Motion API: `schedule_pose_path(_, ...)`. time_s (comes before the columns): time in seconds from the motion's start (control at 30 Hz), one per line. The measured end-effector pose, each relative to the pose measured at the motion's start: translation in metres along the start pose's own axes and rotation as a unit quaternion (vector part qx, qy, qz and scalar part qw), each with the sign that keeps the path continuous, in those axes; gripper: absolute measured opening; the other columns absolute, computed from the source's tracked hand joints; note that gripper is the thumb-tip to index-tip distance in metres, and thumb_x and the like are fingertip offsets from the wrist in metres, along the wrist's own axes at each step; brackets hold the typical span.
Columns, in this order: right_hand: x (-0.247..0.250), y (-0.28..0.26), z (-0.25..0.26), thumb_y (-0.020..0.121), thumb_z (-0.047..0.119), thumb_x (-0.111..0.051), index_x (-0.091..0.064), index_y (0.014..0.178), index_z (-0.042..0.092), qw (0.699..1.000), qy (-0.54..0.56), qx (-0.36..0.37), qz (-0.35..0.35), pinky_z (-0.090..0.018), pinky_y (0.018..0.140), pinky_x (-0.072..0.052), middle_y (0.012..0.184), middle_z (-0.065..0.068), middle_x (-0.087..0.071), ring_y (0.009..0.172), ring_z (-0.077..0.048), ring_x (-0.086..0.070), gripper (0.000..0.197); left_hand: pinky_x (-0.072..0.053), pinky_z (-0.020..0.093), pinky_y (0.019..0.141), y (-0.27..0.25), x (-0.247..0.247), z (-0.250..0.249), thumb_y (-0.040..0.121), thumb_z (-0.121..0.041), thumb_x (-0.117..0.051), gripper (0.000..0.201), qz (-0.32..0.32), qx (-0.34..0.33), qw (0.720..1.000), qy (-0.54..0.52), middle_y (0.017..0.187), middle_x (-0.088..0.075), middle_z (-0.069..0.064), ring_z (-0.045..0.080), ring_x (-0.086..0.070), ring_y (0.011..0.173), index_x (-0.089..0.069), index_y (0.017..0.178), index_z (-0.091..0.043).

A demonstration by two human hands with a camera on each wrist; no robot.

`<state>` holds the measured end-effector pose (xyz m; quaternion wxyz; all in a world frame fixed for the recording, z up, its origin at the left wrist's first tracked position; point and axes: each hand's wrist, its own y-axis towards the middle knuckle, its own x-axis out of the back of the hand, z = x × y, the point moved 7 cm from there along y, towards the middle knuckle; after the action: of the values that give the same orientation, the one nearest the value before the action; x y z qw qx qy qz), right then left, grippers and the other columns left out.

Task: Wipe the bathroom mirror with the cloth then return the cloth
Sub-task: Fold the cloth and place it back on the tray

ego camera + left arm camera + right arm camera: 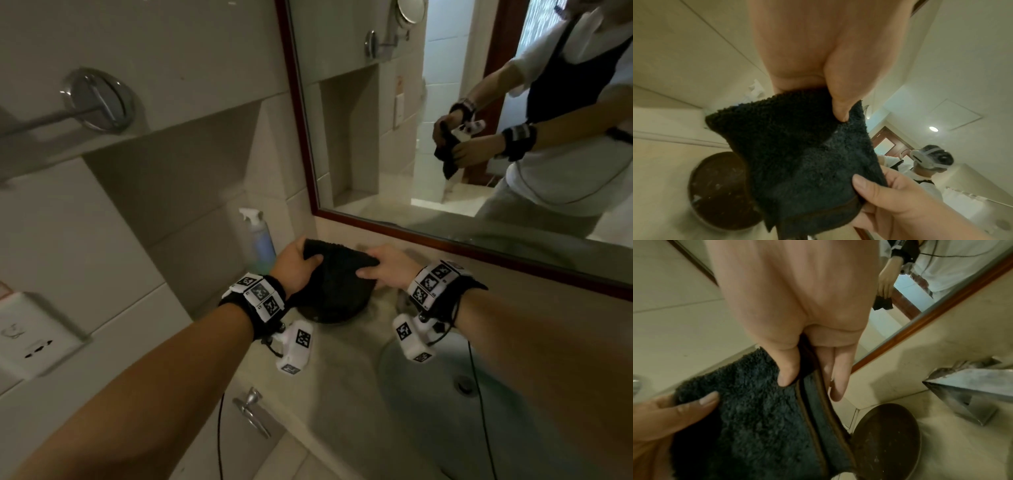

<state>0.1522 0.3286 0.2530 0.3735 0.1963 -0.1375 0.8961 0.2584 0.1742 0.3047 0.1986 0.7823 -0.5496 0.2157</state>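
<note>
A tiled bathroom, shown by a large wall mirror in a dark red wooden frame above a pale stone counter with a sunken grey basin, a square chrome tap and a clear spray bottle of blue liquid.

brown dish half behind cloth

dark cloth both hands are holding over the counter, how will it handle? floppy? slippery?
Likely floppy: the cloth sags between the left hand and right hand. Probably grippy, not slippery: its pile looks fluffy. Seemingly light, since thumb-and-finger pinches hold it.
</note>
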Motion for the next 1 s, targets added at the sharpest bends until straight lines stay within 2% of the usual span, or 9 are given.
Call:
schedule_pose_path(0.17, -0.014, 0.053, -0.032, 0.094, -0.001, -0.056, -0.061, 0.118, 0.0, 0.997, 0.025, -0.073, -0.023, -0.04, 0.084, -0.059, 0.11, -0.018, -0.067, 0.099, -0.029, -0.067, 0.025, -0.051, 0.046, 0.097, 0.057, -0.01, 0.069, 0.098, -0.02, -0.055, 0.011, 0.015, 0.031, 0.999, -0.023, 0.101, -0.07, 0.004, 0.024, -0.065, 0.101, -0.061, 0.092, -0.027)
schedule_pose_path(0.23, -0.022, 0.079, -0.046, 0.094, -0.006, -0.051, -0.058, 0.122, -0.002, 0.994, 0.01, -0.105, -0.035, -0.032, 0.073, -0.057, 0.103, -0.014, -0.064, 0.092, -0.026, -0.065, 0.029, -0.05, 0.047, 0.099, 0.087, -0.02, 0.104, 0.094, -0.03, -0.056, 0.014, 0.032, 0.044, 0.998, -0.036, 0.106, -0.071, 0.001, 0.022, -0.065, 0.104, -0.065, 0.101, -0.022)
schedule_pose_path(0.3, -0.031, 0.102, -0.063, 0.095, -0.005, -0.049, -0.054, 0.129, 0.0, 0.986, 0.016, -0.158, -0.043, -0.029, 0.073, -0.051, 0.107, -0.011, -0.057, 0.1, -0.027, -0.06, 0.035, -0.049, 0.044, 0.1, 0.116, -0.028, 0.135, 0.096, -0.029, -0.055, 0.017, 0.049, 0.063, 0.995, -0.053, 0.11, -0.068, 0.0, 0.021, -0.062, 0.106, -0.063, 0.104, -0.017)
schedule_pose_path(0.37, -0.039, 0.125, -0.074, 0.093, 0.007, -0.059, -0.056, 0.126, 0.003, 0.984, -0.007, -0.174, -0.038, -0.026, 0.074, -0.052, 0.115, -0.007, -0.058, 0.102, -0.024, -0.058, 0.034, -0.049, 0.046, 0.1, 0.148, -0.037, 0.169, 0.094, -0.039, -0.053, 0.032, 0.068, 0.056, 0.996, -0.035, 0.113, -0.068, 0.002, 0.022, -0.062, 0.106, -0.064, 0.11, -0.013)
schedule_pose_path(0.43, -0.045, 0.15, -0.09, 0.082, 0.022, -0.074, -0.062, 0.12, 0.009, 0.982, -0.005, -0.185, -0.047, -0.032, 0.078, -0.057, 0.117, -0.008, -0.064, 0.105, -0.025, -0.062, 0.041, -0.05, 0.048, 0.098, 0.191, -0.058, 0.23, 0.086, -0.052, -0.051, 0.05, 0.1, 0.07, 0.992, -0.031, 0.114, -0.069, 0.003, 0.022, -0.064, 0.105, -0.066, 0.115, -0.015)
schedule_pose_path(0.5, -0.05, 0.167, -0.106, 0.081, 0.024, -0.078, -0.063, 0.118, 0.014, 0.976, -0.022, -0.211, -0.051, -0.034, 0.078, -0.057, 0.115, -0.008, -0.065, 0.104, -0.025, -0.064, 0.041, -0.051, 0.049, 0.096, 0.215, -0.072, 0.267, 0.083, -0.058, -0.052, 0.055, 0.133, 0.088, 0.987, -0.02, 0.116, -0.069, 0.003, 0.022, -0.065, 0.106, -0.065, 0.118, -0.017)
schedule_pose_path(0.63, -0.061, 0.196, -0.13, 0.089, 0.016, -0.07, -0.062, 0.123, 0.014, 0.964, -0.033, -0.254, -0.07, -0.035, 0.068, -0.06, 0.112, -0.007, -0.065, 0.096, -0.023, -0.067, 0.035, -0.047, 0.042, 0.103, 0.222, -0.066, 0.253, 0.099, -0.035, -0.053, 0.04, 0.197, 0.13, 0.972, -0.017, 0.126, -0.06, 0.0, 0.022, -0.058, 0.112, -0.055, 0.131, -0.011)
schedule_pose_path(0.83, -0.076, 0.218, -0.166, 0.092, 0.007, -0.064, -0.06, 0.105, 0.016, 0.951, 0.0, -0.305, -0.059, -0.05, 0.071, -0.061, 0.099, -0.007, -0.063, 0.091, -0.03, -0.068, 0.016, -0.046, 0.044, 0.102, 0.247, -0.087, 0.285, 0.101, -0.027, -0.05, 0.029, 0.248, 0.142, 0.958, -0.016, 0.122, -0.058, 0.004, 0.026, -0.056, 0.113, -0.051, 0.128, -0.015)
schedule_pose_path(1.0, -0.095, 0.235, -0.201, 0.094, 0.012, -0.064, -0.058, 0.118, 0.018, 0.943, 0.0, -0.329, -0.042, -0.041, 0.063, -0.062, 0.112, -0.008, -0.061, 0.091, -0.027, -0.068, 0.025, -0.045, 0.035, 0.095, 0.259, -0.106, 0.323, 0.101, -0.024, -0.049, 0.029, 0.26, 0.147, 0.954, 0.004, 0.117, -0.057, 0.006, 0.023, -0.055, 0.107, -0.051, 0.127, -0.011)
